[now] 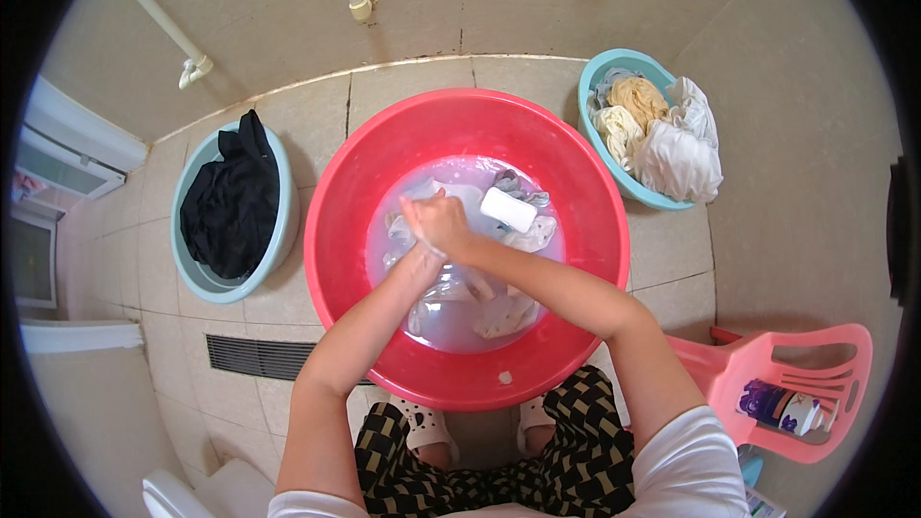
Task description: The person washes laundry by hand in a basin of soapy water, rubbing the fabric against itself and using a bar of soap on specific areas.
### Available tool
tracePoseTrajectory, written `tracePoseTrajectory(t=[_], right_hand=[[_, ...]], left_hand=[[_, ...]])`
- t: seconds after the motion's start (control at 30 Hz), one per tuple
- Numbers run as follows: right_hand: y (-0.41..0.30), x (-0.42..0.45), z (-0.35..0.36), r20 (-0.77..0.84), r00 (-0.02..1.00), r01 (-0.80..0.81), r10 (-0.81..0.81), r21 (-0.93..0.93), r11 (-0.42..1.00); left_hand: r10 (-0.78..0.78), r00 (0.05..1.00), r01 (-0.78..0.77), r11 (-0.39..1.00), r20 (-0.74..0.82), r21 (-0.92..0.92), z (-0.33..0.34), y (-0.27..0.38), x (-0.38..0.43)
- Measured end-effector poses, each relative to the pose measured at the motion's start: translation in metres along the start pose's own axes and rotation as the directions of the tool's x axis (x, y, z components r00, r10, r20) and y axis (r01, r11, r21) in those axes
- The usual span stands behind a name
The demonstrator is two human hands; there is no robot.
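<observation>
Before me stands a large red plastic basin [575,137] holding cloudy water and several light, wet garments [504,313]. My right hand [440,219] is over the basin's middle, crossed on my left wrist, with its fingers curled. My left hand [417,219] is mostly hidden beneath it; whether either hand grips cloth cannot be made out. Some whitish cloth or suds shows at the wrists. Just right of my hands, a white bar-shaped object [509,209], possibly soap, lies on the clothes beside a grey cloth [514,185].
A light-blue basin [288,230] with black clothing [234,208] stands left. Another blue basin [588,93] at the upper right holds white and yellow clothes [637,104]. A pink plastic chair [784,446] bears a bottle [777,406] at the lower right. A floor grate [252,356] lies left.
</observation>
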State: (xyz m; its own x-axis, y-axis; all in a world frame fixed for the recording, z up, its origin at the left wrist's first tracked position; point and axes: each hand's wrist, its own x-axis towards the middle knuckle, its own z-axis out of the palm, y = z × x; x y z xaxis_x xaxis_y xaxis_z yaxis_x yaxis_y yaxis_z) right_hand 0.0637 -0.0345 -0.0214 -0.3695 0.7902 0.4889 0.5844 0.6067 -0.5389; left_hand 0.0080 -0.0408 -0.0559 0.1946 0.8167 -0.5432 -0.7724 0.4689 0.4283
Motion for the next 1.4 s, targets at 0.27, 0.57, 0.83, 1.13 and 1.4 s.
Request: tracePoseTrajectory(t=[0.27, 0.57, 0.83, 1.13, 1.4], right_hand=[[0.035, 0.023, -0.012, 0.218, 0.905, -0.330, 0.365, -0.183, 0.926], [0.085, 0.022, -0.018, 0.045, 0.849, -0.519, 0.527, -0.123, 0.846], [0.044, 0.023, -0.033, 0.116, 0.867, -0.497, 0.485, 0.127, 0.858], [-0.003, 0.017, -0.019, -0.136, 0.983, 0.123, -0.122, -0.008, 0.992], [0.057, 0.029, -0.016, -0.139, 0.982, -0.168, 0.130, -0.314, 0.934]], left_hand=[[0.011, 0.991, -0.005, 0.999, -0.136, 0.045, 0.006, -0.009, -0.004], [0.129, 0.937, -0.078, 0.983, -0.325, 0.166, 0.022, 0.011, -0.021], [0.151, 0.945, -0.109, 0.982, -0.291, 0.154, 0.009, 0.032, 0.008], [0.093, 0.986, -0.080, 0.992, 0.137, -0.097, -0.007, 0.002, 0.020], [0.082, 0.994, -0.068, 0.980, -0.068, 0.188, 0.017, -0.002, -0.001]])
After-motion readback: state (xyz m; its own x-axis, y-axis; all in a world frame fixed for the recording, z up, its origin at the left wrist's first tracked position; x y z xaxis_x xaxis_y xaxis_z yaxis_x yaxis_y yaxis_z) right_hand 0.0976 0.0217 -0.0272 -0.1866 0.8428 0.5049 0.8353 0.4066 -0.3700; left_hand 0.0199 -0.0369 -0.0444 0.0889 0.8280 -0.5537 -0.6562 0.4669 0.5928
